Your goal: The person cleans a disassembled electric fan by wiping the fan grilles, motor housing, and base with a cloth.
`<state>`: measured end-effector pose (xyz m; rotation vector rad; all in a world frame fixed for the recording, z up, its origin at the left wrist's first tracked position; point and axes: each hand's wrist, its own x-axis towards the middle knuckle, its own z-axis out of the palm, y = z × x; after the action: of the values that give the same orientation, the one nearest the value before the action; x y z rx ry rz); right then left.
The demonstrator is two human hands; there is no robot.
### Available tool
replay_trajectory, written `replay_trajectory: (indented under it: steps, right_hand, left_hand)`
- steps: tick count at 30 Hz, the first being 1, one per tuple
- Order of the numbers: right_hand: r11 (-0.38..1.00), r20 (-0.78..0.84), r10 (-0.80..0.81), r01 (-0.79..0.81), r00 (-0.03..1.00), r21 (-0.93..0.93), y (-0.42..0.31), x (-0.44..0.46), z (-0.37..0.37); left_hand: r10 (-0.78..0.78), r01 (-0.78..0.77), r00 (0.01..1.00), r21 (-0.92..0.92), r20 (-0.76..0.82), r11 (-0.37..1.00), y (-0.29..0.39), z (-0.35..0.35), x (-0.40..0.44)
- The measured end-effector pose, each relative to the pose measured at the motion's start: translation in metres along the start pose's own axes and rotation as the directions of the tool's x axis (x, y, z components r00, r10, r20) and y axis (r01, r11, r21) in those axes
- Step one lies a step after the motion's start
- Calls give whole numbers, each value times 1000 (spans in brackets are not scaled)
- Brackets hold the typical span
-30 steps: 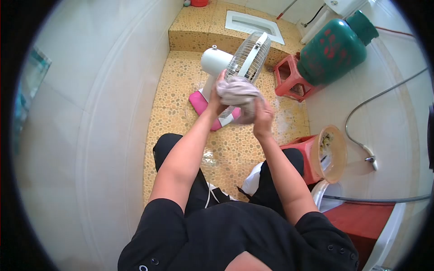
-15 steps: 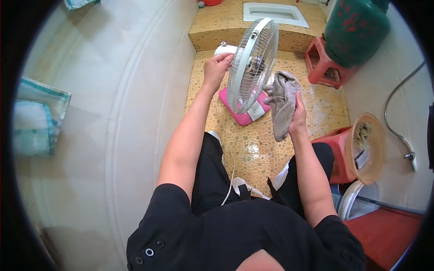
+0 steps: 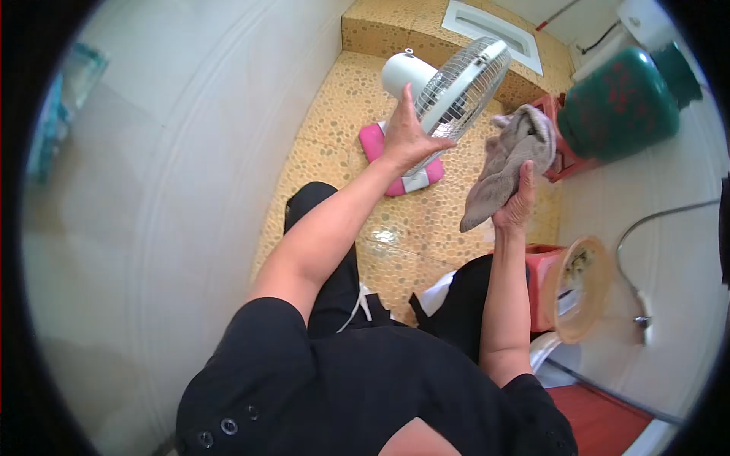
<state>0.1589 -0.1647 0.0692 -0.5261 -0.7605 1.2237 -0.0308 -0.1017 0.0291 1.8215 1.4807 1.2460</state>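
An electric fan with a white motor housing and a round wire cage [image 3: 480,76] stands on its pink-and-white base [image 3: 372,143], the cage facing right. My left hand [image 3: 409,140] is at the near rim of the cage, thumb and fingers spread wide; whether it touches the rim is hard to tell. A bunched grey cloth [image 3: 506,171] is in my right hand [image 3: 518,204], thumb up along its near side. The cloth hangs to the right of the cage, apart from it.
A green gas cylinder [image 3: 620,106] rests on a red stool [image 3: 541,106] at right. Nearer, a tan basin [image 3: 595,262] leans against another red stool [image 3: 538,283]. A shower hose [image 3: 646,220] runs along the right wall. Behind the fan is a tiled step [image 3: 372,34] with a squat toilet [image 3: 494,34].
My left hand has gone from the back of the fan to the near rim of its cage, its fingers now spread. The cloth has swung right in my right hand. The view has turned.
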Motion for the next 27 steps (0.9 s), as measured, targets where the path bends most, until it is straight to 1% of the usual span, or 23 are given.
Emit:
replay_trajectory:
  steps: [1, 2, 3, 4, 5, 6, 7, 8, 9, 11, 12, 14, 15, 17, 18, 21, 24, 27]
  right_hand:
    - [985, 37, -78, 83, 996, -153, -8, 6, 6]
    - [949, 39, -127, 133, 991, -287, -17, 18, 11]
    - [847, 124, -135, 179, 983, -500, -28, 29, 29]
    - [698, 208, -125, 235, 970, -677, -43, 41, 54]
    - [510, 289, -96, 297, 952, -808, -51, 54, 73]
    - [243, 475, -90, 482, 875, -842, -50, 71, 86]
    - [-34, 636, -25, 635, 772, -772, -47, 91, 95]
    - [-290, 754, 88, 741, 651, -606, -41, 106, 102]
    - [-391, 724, 191, 728, 663, -563, -30, 112, 108]
    - [-424, 615, 383, 723, 689, -546, 1, 131, 110]
    - [-467, 565, 444, 718, 695, -516, 9, 138, 121]
    - [-541, 442, 555, 709, 705, -452, 21, 144, 144]
    - [-581, 353, 601, 695, 717, -423, 34, 149, 143]
    - [-651, 182, 658, 673, 731, -351, 62, 162, 139]
    - [-658, 113, 693, 689, 712, -303, 70, 165, 139]
    - [-686, -6, 698, 666, 716, -293, 87, 175, 143]
    - [-589, 87, 738, 702, 669, -399, 52, 178, 149]
    - [-452, 234, 761, 754, 605, -477, 1, 161, 164]
  left_hand:
    - [31, -29, 999, 92, -22, 995, 1, 3, 0]
    - [64, -59, 994, 58, -93, 997, 0, 5, 0]
    - [22, -20, 998, 22, -62, 1000, 2, 3, 1]
    - [-14, 14, 1000, -12, -27, 1000, 6, -1, 5]
    - [-46, 46, 999, -45, 9, 998, 7, -2, 8]
    - [-35, 33, 999, -46, -33, 998, 5, -1, 8]
    - [-24, 21, 997, -47, -72, 999, 3, 1, 6]
    - [-12, 7, 994, -45, -111, 999, 2, 2, 5]
    - [-14, 8, 995, -51, -100, 999, 2, 1, 5]
    - [-27, 23, 997, -61, -77, 998, 5, -2, 6]
    - [-67, 63, 996, -61, -67, 996, 9, -7, 7]
    - [-47, 40, 994, -76, -95, 996, 2, -2, 8]
    - [-31, 22, 993, -79, -110, 997, 1, 0, 8]
    - [40, -46, 988, -43, -150, 998, 2, 6, -2]
    - [79, -84, 981, -22, -177, 996, 2, 8, -4]
    - [108, -109, 970, 7, -216, 994, 2, 8, -2]
    - [6, -9, 984, -15, -177, 1000, 1, 8, 3]
    - [-2, 2, 982, -1, -190, 1000, 5, 1, 4]
